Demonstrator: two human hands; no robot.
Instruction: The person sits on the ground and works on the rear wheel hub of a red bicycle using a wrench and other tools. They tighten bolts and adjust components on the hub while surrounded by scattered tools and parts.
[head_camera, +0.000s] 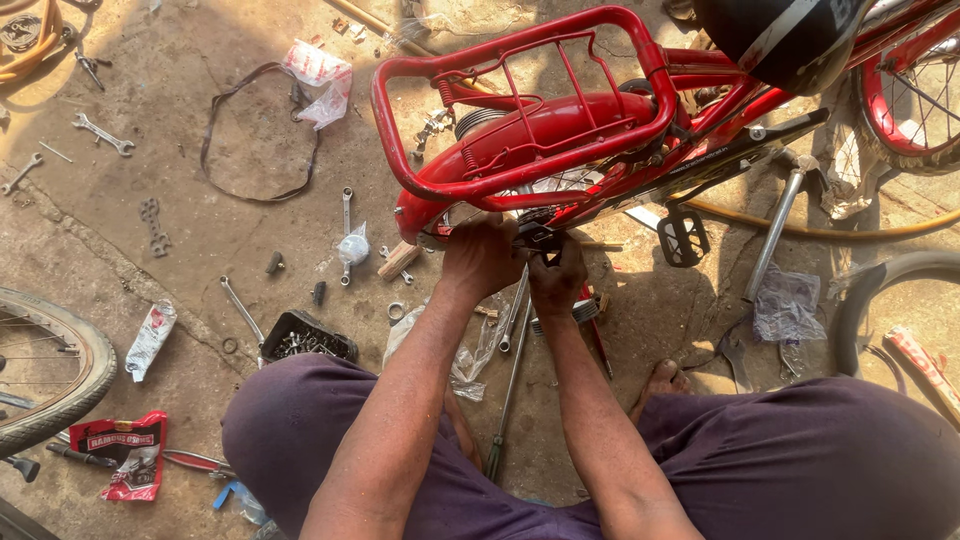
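Red bicycle (560, 130), rear end toward the camera, long axis running from about eight o'clock up to two o'clock across the upper half of the view. Rear mudguard (540, 125) and tubular red carrier rack (520, 100) on top; small dark fitting (537, 237) at the rear axle just below the rack, near the centre of the picture.

Left hand (480, 258) at the ten o'clock side of that fitting, fingers curled and pressed up against the lower edge of the mudguard and wheel; closed, though what exactly sits inside the grip cannot be told. Right hand (558, 280) at the five o'clock side of the fitting, fingers pinched onto it from below, touching; the nearer hand of the two. Fitting lying straight ahead at twelve o'clock from both wrists, forearms converging on it.

Below the hands, toward six o'clock, a long metal tool (508, 385) lying on the ground, its axis nearly vertical in the view, between the knees. At three o'clock from the hands, a black pedal (682, 237) and a chrome kickstand (775, 235). At eight o'clock, a black tray of small metal parts (308, 338). Further out at ten o'clock, several spanners (103, 133) scattered on the dusty concrete floor (180, 200). At the far nine o'clock edge, a loose wheel with tyre (45, 365); below it a red packet (125, 455).
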